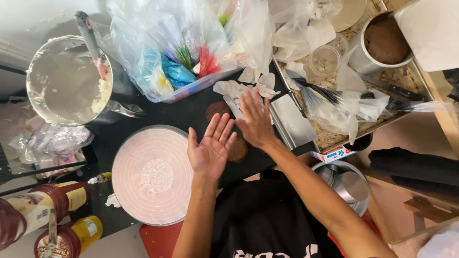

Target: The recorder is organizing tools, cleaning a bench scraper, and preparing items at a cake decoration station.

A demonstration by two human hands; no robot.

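Both hands are held open and empty, the left hand (210, 148) palm up, the right hand (255, 122) palm down. A round brown cake (238, 150) lies flat beneath them on the desk (191, 112), just right of the pink turntable (153, 174).

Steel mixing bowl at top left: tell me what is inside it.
The steel mixing bowl holds white cream smeared on its walls, a clump at its right side, and a grey-handled spatula standing in it. The spatula's blade is buried in the cream.
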